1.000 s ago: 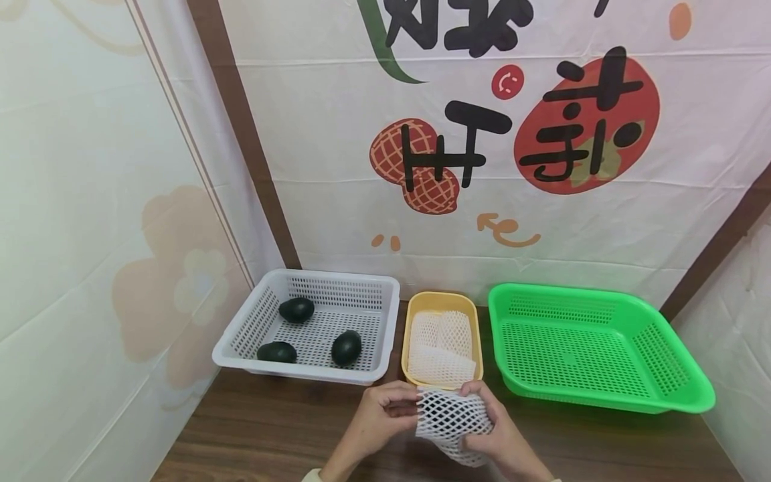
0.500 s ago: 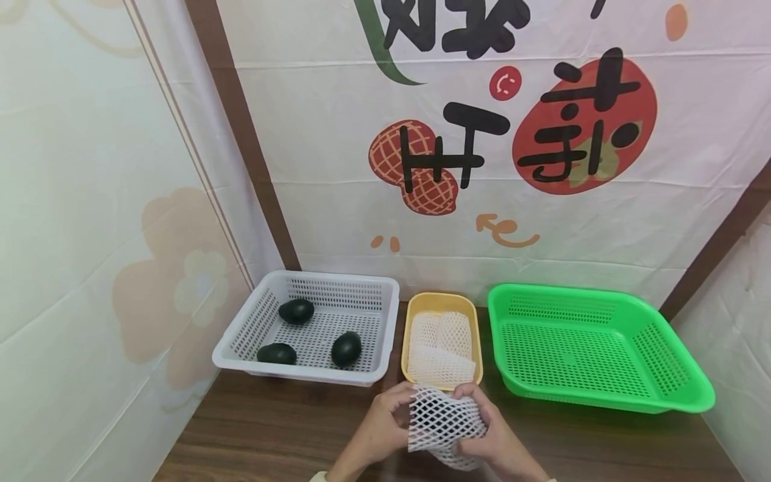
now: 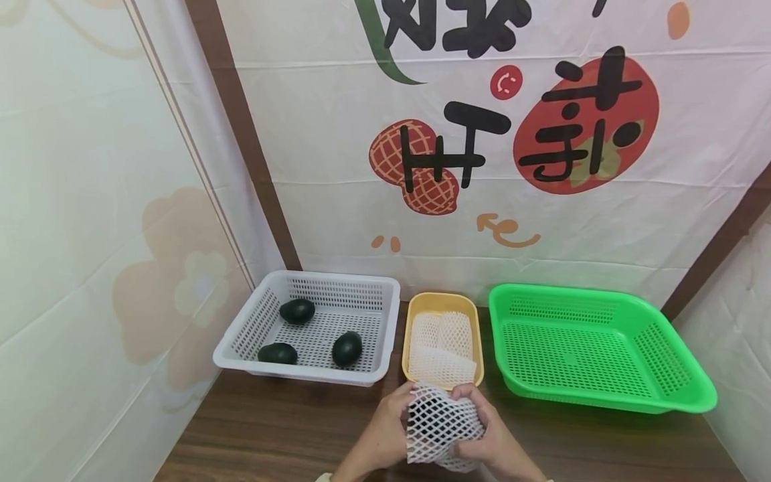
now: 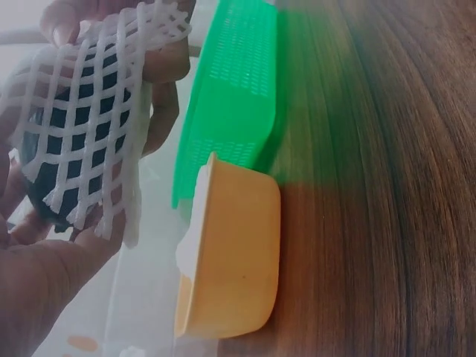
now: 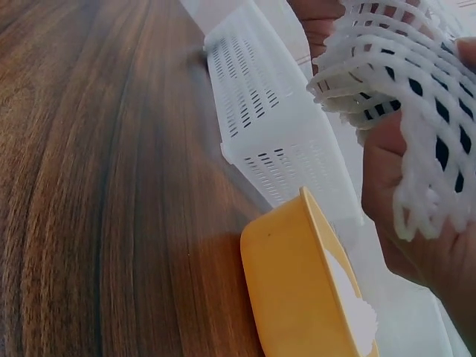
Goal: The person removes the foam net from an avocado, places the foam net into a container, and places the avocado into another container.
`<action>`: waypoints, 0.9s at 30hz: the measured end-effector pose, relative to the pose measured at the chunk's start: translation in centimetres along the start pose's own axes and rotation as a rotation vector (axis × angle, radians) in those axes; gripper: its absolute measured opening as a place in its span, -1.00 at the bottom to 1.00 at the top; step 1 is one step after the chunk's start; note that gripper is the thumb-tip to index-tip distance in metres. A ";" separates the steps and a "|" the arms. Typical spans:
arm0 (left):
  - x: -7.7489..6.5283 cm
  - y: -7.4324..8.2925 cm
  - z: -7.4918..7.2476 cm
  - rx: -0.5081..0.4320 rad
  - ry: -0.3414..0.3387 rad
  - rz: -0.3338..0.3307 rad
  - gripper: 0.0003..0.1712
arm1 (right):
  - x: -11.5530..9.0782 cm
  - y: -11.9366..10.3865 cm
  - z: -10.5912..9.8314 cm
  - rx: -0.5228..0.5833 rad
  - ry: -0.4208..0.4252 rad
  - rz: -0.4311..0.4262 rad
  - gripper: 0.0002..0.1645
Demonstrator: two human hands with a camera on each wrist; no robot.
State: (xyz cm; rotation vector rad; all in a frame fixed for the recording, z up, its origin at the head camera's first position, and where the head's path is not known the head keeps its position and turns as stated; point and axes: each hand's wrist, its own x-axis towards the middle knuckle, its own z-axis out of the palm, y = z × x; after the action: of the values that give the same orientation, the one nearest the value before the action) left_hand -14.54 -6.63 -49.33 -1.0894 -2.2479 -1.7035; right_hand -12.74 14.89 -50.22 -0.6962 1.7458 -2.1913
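Note:
In the head view, my left hand [image 3: 385,432] and right hand [image 3: 495,438] hold a white foam net sleeve [image 3: 442,425] between them, low in front of the yellow tub. A dark green avocado [image 4: 41,186] is inside that sleeve, its end sticking out toward my left palm in the left wrist view. My left fingers and thumb grip the avocado at this end. The right hand [image 5: 416,238] pinches the other part of the sleeve, thumb on the near side; its fingertips are partly hidden by the mesh.
A white basket [image 3: 361,375] with three avocados, one being a dark avocado [image 3: 347,349], stands at left. The yellow tub [image 3: 478,335] with several foam sleeves [image 3: 442,365] is in the middle. At right stands a green basket [image 3: 602,402]. A printed cloth hangs behind.
The left hand has moved a little right and closer around the sleeve and avocado. Both hands and the sleeve have shifted slightly; the baskets and tub stay put.

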 end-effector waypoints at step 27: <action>-0.5 0.4 -2.7 -0.033 0.126 -0.136 -0.22 | -0.1 -0.4 -0.2 0.026 0.093 0.015 -0.14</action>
State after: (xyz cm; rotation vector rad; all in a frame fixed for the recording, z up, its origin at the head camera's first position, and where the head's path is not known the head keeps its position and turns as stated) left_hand -14.74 -9.17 -48.30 -0.8269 -2.2698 -1.8110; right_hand -12.72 15.23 -49.87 -0.5821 1.7574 -2.2661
